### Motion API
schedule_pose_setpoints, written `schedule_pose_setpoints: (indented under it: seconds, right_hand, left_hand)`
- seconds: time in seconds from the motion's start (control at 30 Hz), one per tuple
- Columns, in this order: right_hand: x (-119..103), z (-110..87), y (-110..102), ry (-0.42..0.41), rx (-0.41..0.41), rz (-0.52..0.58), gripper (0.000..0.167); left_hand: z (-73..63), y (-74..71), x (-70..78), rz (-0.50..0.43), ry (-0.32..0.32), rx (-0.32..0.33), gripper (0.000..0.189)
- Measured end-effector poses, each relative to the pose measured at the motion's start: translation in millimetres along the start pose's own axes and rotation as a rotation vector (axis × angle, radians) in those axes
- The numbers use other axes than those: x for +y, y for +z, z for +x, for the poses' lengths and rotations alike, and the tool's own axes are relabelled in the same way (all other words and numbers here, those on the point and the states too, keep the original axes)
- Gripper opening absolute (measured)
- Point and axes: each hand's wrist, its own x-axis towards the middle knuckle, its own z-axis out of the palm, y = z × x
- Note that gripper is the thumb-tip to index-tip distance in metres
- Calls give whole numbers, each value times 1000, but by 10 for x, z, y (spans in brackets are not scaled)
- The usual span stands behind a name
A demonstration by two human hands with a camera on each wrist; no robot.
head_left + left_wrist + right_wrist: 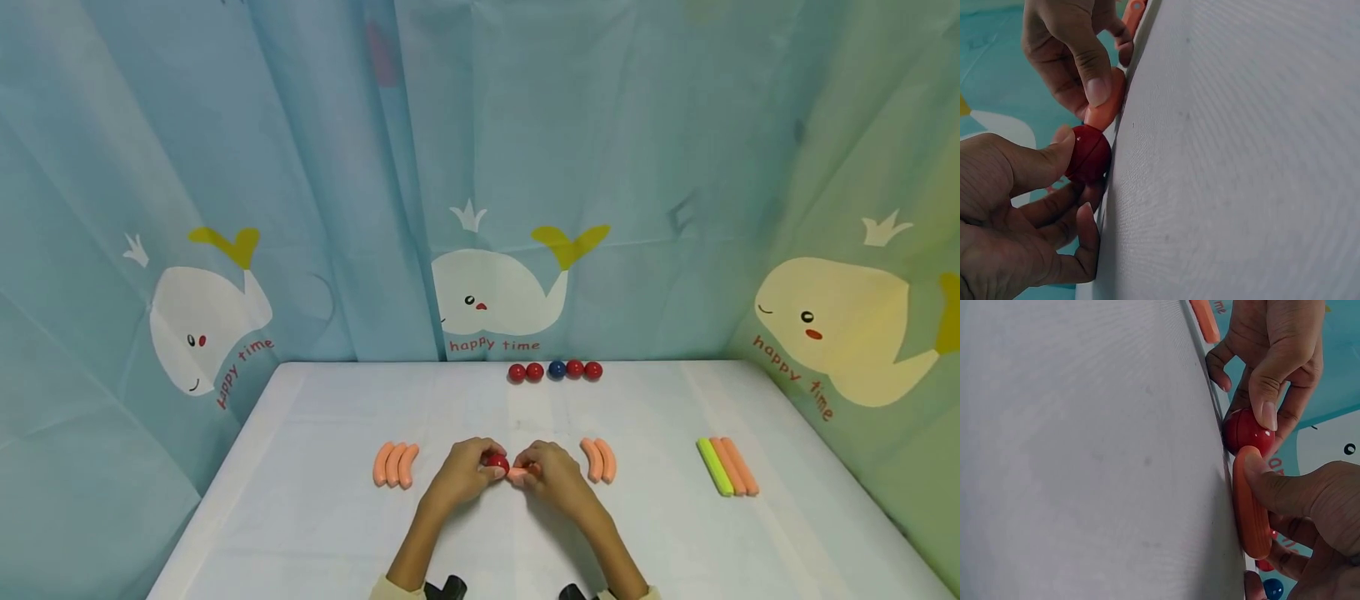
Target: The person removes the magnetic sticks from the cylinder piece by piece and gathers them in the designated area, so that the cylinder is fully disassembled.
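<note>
Near the middle of the table, my left hand [461,473] pinches a glossy red ball [497,462] between thumb and fingers. A thin seam line runs round the ball [1090,156] in the left wrist view. Just right of it, my right hand [553,475] holds an orange toy rod [517,475] with rounded ends between thumb and fingers. One end of the rod [1252,506] meets the side of the ball in the right wrist view. Both toys are held low, right by the white tabletop, and the fingers partly hide them.
Three curved orange rods [394,464] lie to the left, and two more [598,460] right of my right hand. Farther right are a green straight rod [715,467] and two orange ones [735,467]. Red balls [535,372] and a blue ball [557,370] line the back edge before a curtain [645,167].
</note>
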Motion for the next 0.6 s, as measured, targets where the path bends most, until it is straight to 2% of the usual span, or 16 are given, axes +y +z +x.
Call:
schedule_pose_setpoints:
  seconds: [0.3,0.47,0.6]
  right_hand:
    - [2,5,-20,2,-31,16,7]
    - [34,-1,-36,11,-30,27,8]
    - [68,0,-46,22,-28,27,9]
  left_hand:
    - [-11,-3,12,-17,-30,4,16]
    - [-35,-48,9,-39,-49,37,16]
    - [-40,-65,0,-52,-36,44,16]
